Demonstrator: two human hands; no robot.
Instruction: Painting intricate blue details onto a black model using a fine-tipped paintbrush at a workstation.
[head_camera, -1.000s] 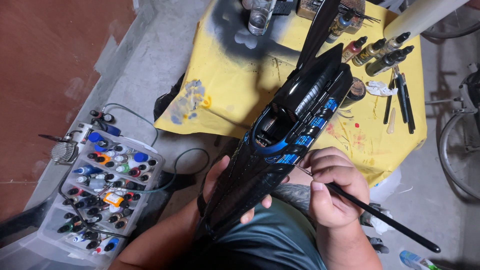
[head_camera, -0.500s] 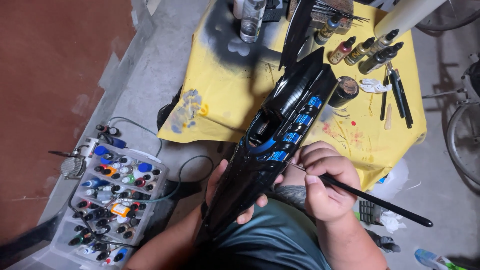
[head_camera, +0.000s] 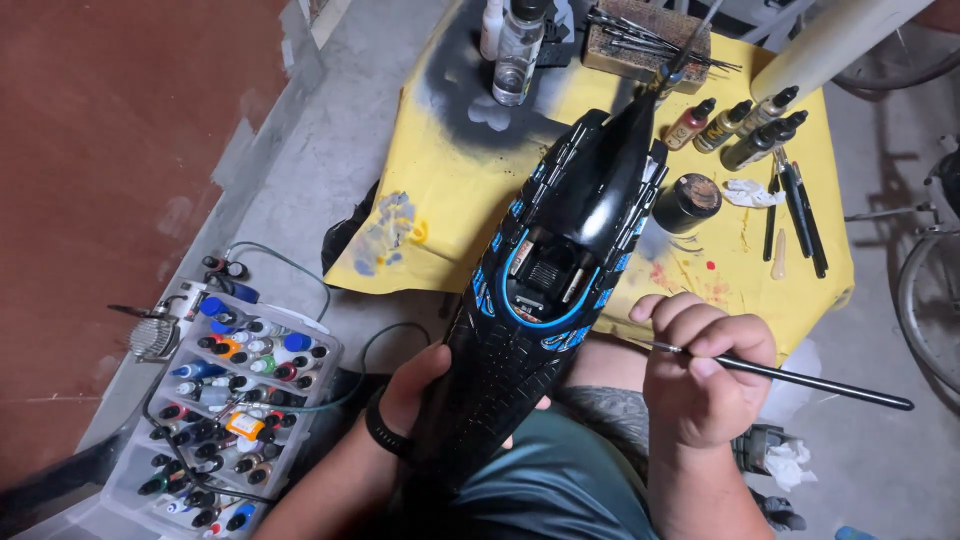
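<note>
Head view showed the left hand (head_camera: 415, 390) cradling the black-and-blue model spaceship (head_camera: 545, 300), the right hand (head_camera: 705, 375) pinching a fine paintbrush (head_camera: 800, 378) mid blue-detailing, needing a steady tip.

The long black model hull (head_camera: 560, 290) looks like glossy plastic, its nose shining, with smooth blue painted lines. The desk wears a matt yellow sheet (head_camera: 450, 190), stained with black spray and paint dabs. The clear plastic box (head_camera: 235, 400) holds small glossy bottles. The floor (head_camera: 300, 130) is rough grey concrete. The brush handle (head_camera: 810, 380) is matt black.
</note>
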